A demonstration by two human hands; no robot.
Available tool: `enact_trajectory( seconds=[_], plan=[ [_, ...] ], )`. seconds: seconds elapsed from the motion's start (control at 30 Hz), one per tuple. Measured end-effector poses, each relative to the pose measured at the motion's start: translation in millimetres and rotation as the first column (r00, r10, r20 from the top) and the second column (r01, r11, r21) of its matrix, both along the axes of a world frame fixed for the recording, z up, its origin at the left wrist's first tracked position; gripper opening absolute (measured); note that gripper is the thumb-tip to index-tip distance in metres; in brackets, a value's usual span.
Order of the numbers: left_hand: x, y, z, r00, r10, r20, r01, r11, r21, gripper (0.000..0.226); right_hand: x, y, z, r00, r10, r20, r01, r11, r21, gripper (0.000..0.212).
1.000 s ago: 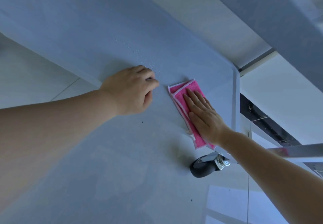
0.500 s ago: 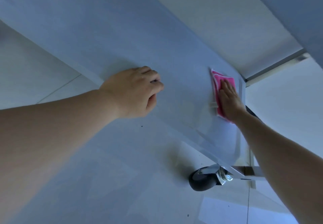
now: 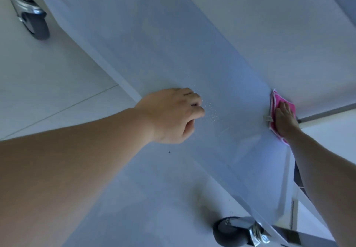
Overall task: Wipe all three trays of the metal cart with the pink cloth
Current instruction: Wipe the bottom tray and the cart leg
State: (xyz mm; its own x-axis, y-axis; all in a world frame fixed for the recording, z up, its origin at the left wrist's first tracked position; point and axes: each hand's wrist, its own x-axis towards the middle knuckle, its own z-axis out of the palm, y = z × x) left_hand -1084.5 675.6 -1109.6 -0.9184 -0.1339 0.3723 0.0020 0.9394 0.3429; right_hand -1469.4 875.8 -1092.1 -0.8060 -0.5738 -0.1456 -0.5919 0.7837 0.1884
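Pale tiled floor [image 3: 48, 96] beneath; metal tray [image 3: 173, 54] runs diagonally from upper left to lower right, casters [image 3: 229, 231] at two corners partly cut off. Pink cloth [image 3: 275, 100], long axis roughly upright in view, lies at the tray's right end, largely hidden under the flat right hand [image 3: 285, 119]. Left hand [image 3: 173, 115] rests on the tray, fingers curled, holding nothing visible.

Cloth [image 3: 275, 102] pink, pale edging; tray [image 3: 173, 54] grey-blue; casters [image 3: 227, 231] dark grey, chrome forks.
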Motion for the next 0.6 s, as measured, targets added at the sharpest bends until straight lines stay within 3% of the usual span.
enact_trajectory(
  seconds=[0.2, 0.33, 0.47, 0.6],
  plan=[
    [1, 1, 0, 1.000, 0.020, -0.013, -0.020, 1.000, -0.004, 0.039, 8, -2, -1, 0.982, 0.181, -0.048, -0.172, 0.974, 0.145, 0.056],
    [0, 1, 1, 1.000, 0.016, -0.007, -0.016, 1.000, -0.004, 0.034, 47, -17, -2, 0.957, 0.288, -0.034, -0.288, 0.958, 0.005, 0.050],
    [1, 0, 0, 1.000, 0.020, 0.005, -0.020, 1.000, -0.006, 0.039, 105, -25, -4, 0.887, 0.461, -0.005, -0.461, 0.887, 0.018, 0.051],
    [1, -1, 4, 1.000, 0.015, -0.003, -0.015, 1.000, 0.026, 0.042, 179, -29, 2, 0.878, 0.473, 0.079, -0.438, 0.858, -0.267, 0.054]
  ],
)
